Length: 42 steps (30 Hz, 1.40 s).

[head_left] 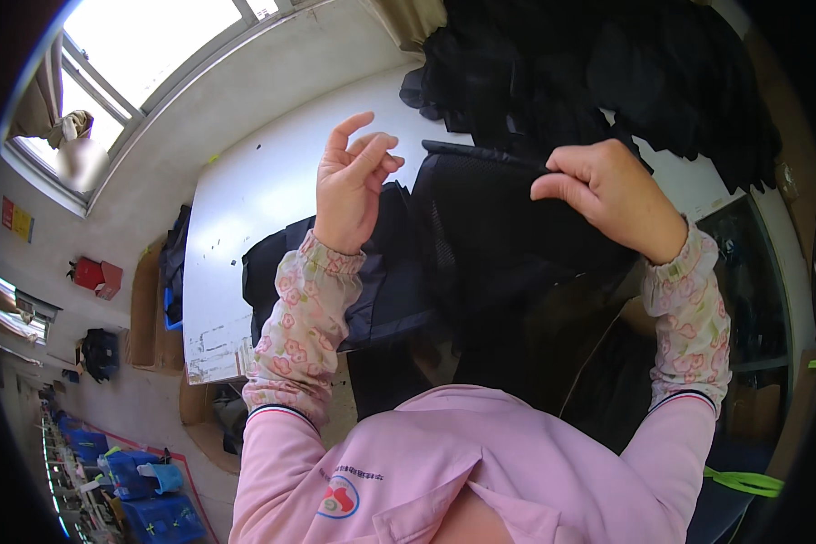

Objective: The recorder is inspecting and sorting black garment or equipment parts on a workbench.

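My left hand (349, 186) is raised over the white table with its index finger lifted and the others loosely curled. Nothing shows in it, and it is apart from the cloth. A black fabric piece (480, 218) with a mesh-like area and a folded upper edge hangs in front of me. At this edge's right end, my right hand (612, 195) has the fabric between thumb and fingers; the fingertips are partly hidden. Another dark fabric piece (381, 299) lies below my left hand, draped over the near table edge.
A large heap of black fabric (598, 72) covers the far right of the white table (236, 208). Cardboard boxes (154, 317) and a blue bin with dark cloth stand left of it. A window (145, 45) is at the upper left. Blue containers (150, 490) are at the lower left.
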### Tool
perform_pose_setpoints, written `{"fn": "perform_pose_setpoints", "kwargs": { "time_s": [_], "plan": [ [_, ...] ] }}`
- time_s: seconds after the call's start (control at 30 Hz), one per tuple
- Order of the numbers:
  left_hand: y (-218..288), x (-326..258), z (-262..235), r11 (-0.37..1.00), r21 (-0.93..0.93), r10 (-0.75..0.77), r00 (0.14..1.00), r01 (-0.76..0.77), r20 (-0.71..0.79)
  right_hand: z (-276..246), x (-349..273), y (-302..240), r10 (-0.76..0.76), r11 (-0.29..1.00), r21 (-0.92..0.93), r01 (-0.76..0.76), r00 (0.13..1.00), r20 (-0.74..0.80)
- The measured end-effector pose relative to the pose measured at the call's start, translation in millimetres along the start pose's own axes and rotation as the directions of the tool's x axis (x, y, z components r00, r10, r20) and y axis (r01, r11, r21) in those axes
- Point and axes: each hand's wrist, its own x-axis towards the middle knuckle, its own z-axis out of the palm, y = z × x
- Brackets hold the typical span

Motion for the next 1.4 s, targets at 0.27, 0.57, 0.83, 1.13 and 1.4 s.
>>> {"fn": "perform_pose_setpoints", "kwargs": {
  "time_s": [0.27, 0.57, 0.83, 1.13, 1.4],
  "plan": [
    [-70, -114, -61, 0.890, 0.080, -0.456, 0.868, 0.450, 0.196, -65, 54, -20, 0.317, 0.619, 0.782, -0.067, 0.933, -0.171],
    [-129, -135, 11, 0.577, -0.627, -0.430, 0.847, 0.524, 0.313, -56, 54, -43, 0.292, 0.359, 0.929, 0.086, 0.936, -0.199],
    [-131, -87, 25, 0.623, -0.669, -0.373, 0.906, 0.406, 0.202, -22, 41, -26, 0.254, 0.628, 0.775, 0.072, 0.922, -0.292],
    [-87, -117, 32, 0.391, -0.833, -0.150, 0.920, 0.392, 0.363, 105, 4, 133, 0.231, 0.963, -0.095, -0.253, 0.953, -0.199],
    [-6, -70, -86, 0.952, 0.037, -0.302, 0.950, 0.305, -0.074, 24, -25, 180, 0.556, 0.578, 0.699, -0.421, 0.830, 0.041]
  ]
}}
